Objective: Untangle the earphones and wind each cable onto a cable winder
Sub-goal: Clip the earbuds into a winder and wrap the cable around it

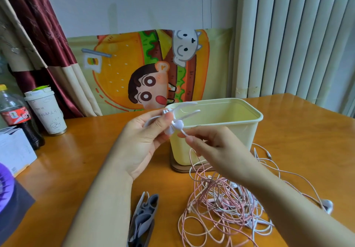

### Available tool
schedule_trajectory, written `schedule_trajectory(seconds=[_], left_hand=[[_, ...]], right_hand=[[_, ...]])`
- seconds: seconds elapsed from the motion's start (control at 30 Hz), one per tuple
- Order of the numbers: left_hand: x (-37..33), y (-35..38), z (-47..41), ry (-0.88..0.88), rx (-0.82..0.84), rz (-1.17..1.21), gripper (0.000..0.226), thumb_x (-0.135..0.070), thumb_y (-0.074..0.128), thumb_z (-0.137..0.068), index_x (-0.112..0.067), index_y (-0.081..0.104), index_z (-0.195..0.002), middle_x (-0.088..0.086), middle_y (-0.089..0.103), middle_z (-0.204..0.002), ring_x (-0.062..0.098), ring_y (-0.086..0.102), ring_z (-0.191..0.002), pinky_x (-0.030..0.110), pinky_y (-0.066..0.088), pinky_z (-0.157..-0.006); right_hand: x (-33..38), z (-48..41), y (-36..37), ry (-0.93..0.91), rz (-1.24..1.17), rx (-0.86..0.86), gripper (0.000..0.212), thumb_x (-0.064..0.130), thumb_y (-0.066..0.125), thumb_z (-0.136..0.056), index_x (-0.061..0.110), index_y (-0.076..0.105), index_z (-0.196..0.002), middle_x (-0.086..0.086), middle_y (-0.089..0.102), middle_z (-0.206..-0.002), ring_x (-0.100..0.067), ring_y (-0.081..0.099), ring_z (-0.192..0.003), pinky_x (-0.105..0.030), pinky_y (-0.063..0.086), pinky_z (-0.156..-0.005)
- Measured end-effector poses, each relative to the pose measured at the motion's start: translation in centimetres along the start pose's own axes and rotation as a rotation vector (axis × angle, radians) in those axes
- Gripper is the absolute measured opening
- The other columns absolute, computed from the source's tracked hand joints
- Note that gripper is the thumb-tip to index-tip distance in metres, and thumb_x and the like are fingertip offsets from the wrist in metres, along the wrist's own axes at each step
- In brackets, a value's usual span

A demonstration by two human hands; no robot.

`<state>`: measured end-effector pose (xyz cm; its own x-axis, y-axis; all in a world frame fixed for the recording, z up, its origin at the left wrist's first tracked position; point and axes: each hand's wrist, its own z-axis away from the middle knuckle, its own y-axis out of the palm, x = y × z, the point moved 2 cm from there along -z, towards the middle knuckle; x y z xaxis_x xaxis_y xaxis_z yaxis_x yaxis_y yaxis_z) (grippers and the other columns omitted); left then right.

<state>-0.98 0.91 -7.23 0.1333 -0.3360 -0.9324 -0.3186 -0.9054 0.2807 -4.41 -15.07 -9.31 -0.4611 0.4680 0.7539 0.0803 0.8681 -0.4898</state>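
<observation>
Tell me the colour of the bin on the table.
Pale yellow bin, with a brown base; the head view shows it best.

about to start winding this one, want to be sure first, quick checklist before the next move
1. White winder gripped in left hand: ok.
2. Cable pinched by right hand fingers: ok.
3. Cable free of the tangled pile: not ok, it trails down into it.
4. Cable seated in the winder: cannot tell.
5. Spare winders within reach: ok.
6. Tub clear of hands: ok.
</observation>
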Motion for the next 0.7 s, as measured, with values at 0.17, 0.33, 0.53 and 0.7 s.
schedule_trajectory(seconds=[0.17, 0.33, 0.53, 0.7], left_hand=[[0.8, 0.7, -0.2, 0.021, -0.124, 0.110, 0.023, -0.027, 0.065, -0.072, -0.009, 0.068, -0.086, 0.002, 0.067, -0.074, 0.006, 0.061, -0.067, 0.016, 0.053, -0.063], [1.9, 2.6, -0.2, -0.019, -0.183, 0.196, 0.010, -0.022, 0.064, -0.082, -0.014, 0.070, -0.085, 0.001, 0.071, -0.077, 0.007, 0.064, -0.070, 0.015, 0.053, -0.063], [3.0, 4.5, 0.2, -0.068, -0.292, 0.172, 0.008, -0.029, 0.067, -0.084, -0.022, 0.070, -0.086, -0.009, 0.073, -0.080, 0.005, 0.062, -0.077, 0.021, 0.043, -0.069], [3.4, 5.6, 0.8, -0.111, -0.335, 0.270, 0.017, -0.029, 0.066, -0.088, -0.024, 0.072, -0.073, -0.010, 0.072, -0.077, 0.003, 0.062, -0.076, 0.022, 0.039, -0.069]], right_hand=[[1.2, 0.7, 0.9, -0.040, 0.010, -0.142, 0.043, 0.049, 0.060, -0.083, 0.031, 0.060, -0.123, 0.015, 0.060, -0.071, -0.005, 0.040, -0.043, -0.016, 0.033, -0.049], [0.8, 0.4, 0.5, -0.048, -0.139, -0.322, 0.037, 0.035, 0.071, -0.082, 0.028, 0.058, -0.115, 0.014, 0.066, -0.104, -0.005, 0.035, -0.044, -0.013, 0.033, -0.048], [0.7, 0.1, 0.0, -0.038, -0.253, -0.421, 0.016, 0.026, 0.074, -0.080, 0.029, 0.064, -0.093, 0.011, 0.070, -0.088, -0.024, 0.053, -0.054, -0.024, 0.043, -0.051], [0.6, 0.3, -0.2, -0.119, -0.135, -0.446, 0.021, 0.022, 0.076, -0.079, 0.029, 0.065, -0.096, 0.013, 0.068, -0.084, -0.004, 0.034, -0.047, -0.012, 0.033, -0.048]])
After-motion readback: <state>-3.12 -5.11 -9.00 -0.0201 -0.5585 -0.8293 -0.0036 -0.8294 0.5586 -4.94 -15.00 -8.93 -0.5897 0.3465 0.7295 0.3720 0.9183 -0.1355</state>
